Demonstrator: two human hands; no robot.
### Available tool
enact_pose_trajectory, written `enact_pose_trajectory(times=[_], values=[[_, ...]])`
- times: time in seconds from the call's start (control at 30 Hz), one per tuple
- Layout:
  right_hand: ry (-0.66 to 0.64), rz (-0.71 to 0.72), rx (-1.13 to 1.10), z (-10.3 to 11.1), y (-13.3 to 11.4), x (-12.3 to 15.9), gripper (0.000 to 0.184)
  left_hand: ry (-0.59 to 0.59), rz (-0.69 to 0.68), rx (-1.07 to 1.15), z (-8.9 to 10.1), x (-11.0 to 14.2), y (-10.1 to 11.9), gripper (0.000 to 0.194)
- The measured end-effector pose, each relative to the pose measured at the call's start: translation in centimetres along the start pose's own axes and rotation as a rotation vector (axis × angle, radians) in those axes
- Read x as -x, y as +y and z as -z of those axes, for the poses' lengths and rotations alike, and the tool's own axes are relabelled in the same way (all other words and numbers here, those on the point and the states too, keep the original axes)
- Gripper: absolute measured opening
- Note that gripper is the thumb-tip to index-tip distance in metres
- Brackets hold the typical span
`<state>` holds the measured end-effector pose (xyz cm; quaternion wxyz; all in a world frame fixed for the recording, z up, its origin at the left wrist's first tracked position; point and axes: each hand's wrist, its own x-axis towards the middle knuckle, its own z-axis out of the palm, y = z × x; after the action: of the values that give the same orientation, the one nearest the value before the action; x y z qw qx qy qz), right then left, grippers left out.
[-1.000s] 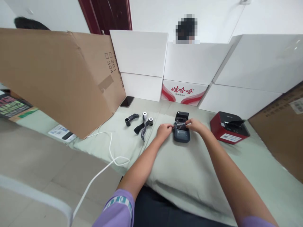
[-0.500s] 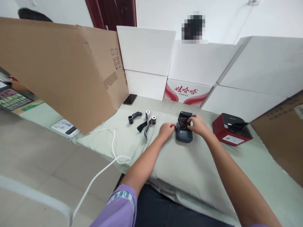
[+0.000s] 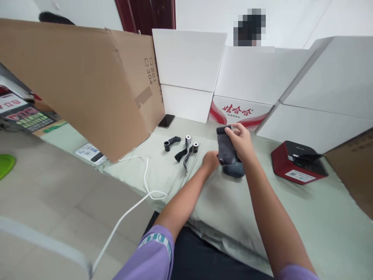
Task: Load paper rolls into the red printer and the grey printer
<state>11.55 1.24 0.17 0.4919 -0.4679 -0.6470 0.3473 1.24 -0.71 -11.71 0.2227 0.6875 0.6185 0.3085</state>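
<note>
My right hand (image 3: pixel 241 140) pinches a small dark roll (image 3: pixel 223 130), perhaps receipt paper, above a dark portable printer (image 3: pixel 234 170). From the roll a wide dark strip (image 3: pixel 226 149) hangs down in front of the printer, covering most of its open top. Against the printer's left side rests my left hand (image 3: pixel 210 161), its fingers curled and partly hidden by the strip. Left of that hand lie several small rolls with dark tails unwound: a black one (image 3: pixel 167 146), a white-ended one (image 3: pixel 188 139) and another (image 3: pixel 196 147).
A red and black boxy device (image 3: pixel 298 162) stands at the right. A phone (image 3: pixel 166 121) lies by the cardboard box (image 3: pixel 128 93). White boxes (image 3: pixel 186 103) wall the back. A white cable (image 3: pixel 147 182) runs over the left table edge. A person's head shows beyond.
My right hand has lifted the roll up out of the printer, and its dark strip now hangs below. My left hand stays at the printer's side. The view has shifted slightly.
</note>
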Motion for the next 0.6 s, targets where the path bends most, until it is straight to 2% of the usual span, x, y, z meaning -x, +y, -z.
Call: enact_pose_trajectory(times=[0.13,0.2,0.3,0.47,0.6], values=[[0.031,-0.01,0.185,-3.2,0.6,-3.5,0.033,0.058,0.045,0.079,-0.8,-0.3,-0.2,0.03],[0.068,0.038,0.308,-4.2,1.1,-5.4,0.031,0.05,0.036,0.092,-1.0,-0.5,-0.3,0.031],[0.069,0.108,0.447,-5.6,2.2,-7.5,0.036,0.023,0.007,0.083,-0.9,-0.6,-0.2,0.033],[-0.07,0.136,0.609,-8.4,4.5,-9.4,0.047,-0.003,0.063,0.014,-0.3,-0.4,0.4,0.031],[-0.194,0.158,0.704,-10.5,6.2,-10.0,0.054,-0.073,0.11,0.018,-0.6,-0.7,0.4,0.029]])
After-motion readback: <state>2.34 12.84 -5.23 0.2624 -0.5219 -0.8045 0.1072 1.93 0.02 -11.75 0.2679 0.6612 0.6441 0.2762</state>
